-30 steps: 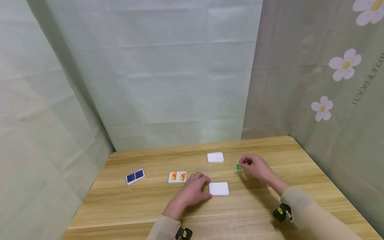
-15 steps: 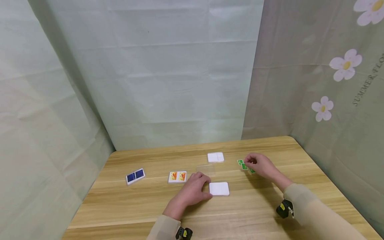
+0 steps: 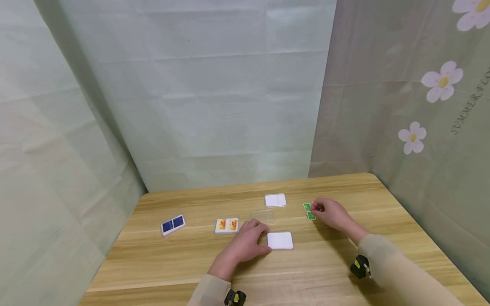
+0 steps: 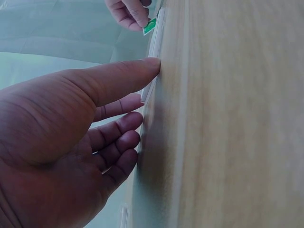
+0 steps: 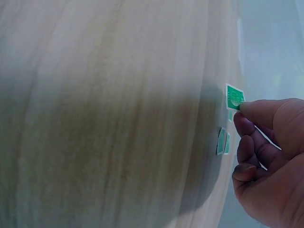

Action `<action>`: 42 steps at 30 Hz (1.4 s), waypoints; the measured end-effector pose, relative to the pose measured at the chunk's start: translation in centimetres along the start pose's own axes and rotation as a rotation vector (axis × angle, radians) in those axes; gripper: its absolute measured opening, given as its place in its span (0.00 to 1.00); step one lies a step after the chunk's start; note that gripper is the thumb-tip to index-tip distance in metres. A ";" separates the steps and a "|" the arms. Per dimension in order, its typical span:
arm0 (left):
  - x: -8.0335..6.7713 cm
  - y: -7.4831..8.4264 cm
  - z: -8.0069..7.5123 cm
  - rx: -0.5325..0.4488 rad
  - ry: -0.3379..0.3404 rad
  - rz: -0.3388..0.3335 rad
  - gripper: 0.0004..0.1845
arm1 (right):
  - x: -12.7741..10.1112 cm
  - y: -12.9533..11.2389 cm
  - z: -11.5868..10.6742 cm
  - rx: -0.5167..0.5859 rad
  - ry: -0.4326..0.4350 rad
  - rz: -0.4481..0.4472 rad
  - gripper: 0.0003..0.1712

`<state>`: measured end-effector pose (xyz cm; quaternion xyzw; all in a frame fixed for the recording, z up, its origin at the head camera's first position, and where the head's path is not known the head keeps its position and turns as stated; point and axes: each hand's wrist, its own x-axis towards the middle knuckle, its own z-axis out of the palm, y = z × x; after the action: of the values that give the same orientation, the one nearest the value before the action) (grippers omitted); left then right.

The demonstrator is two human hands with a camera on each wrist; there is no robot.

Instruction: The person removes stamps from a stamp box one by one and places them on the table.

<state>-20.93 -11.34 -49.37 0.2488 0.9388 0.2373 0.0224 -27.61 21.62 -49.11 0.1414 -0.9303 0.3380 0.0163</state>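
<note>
My right hand [image 3: 332, 212] pinches a small green stamp [image 5: 234, 96] between thumb and fingertips, low over the table at right. Several more green stamps [image 5: 221, 141] lie beyond its fingers; in the head view one loose stamp [image 3: 307, 206] shows and the hand covers others. My left hand [image 3: 248, 241] rests beside a blank white card [image 3: 280, 240] in the middle. Its straight thumb touches the card's near left corner, and the index fingertip is at the far left corner. The other fingers lie relaxed by the tabletop, as the left wrist view shows.
A clear plastic sleeve [image 3: 263, 216] lies beyond the left hand. Behind it is a white card in a clear sleeve [image 3: 275, 200]. An orange-printed card [image 3: 226, 225] and a dark blue one [image 3: 173, 225] lie to the left. Cloth walls surround the wooden table [image 3: 183, 263].
My right hand shifted right, then slightly back left, with a stamp at its fingertips. A green stamp seen beneath the hand half a second ago is now covered. The left hand stays put.
</note>
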 end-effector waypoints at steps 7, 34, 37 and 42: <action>0.0 0.1 -0.1 -0.004 -0.003 -0.002 0.26 | 0.0 0.1 0.3 -0.047 -0.005 0.011 0.05; -0.1 0.1 -0.1 -0.003 -0.002 0.002 0.26 | 0.2 0.4 1.1 -0.107 0.020 -0.034 0.05; -0.1 0.0 -0.1 -0.001 -0.001 0.004 0.26 | 0.1 0.2 1.0 -0.106 0.019 -0.028 0.05; -0.1 0.1 -0.1 0.004 0.001 0.003 0.26 | 0.2 -0.1 0.9 -0.107 0.020 -0.016 0.05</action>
<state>-20.84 -11.39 -49.23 0.2501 0.9389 0.2356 0.0211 -27.70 20.94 -49.76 0.1446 -0.9458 0.2888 0.0356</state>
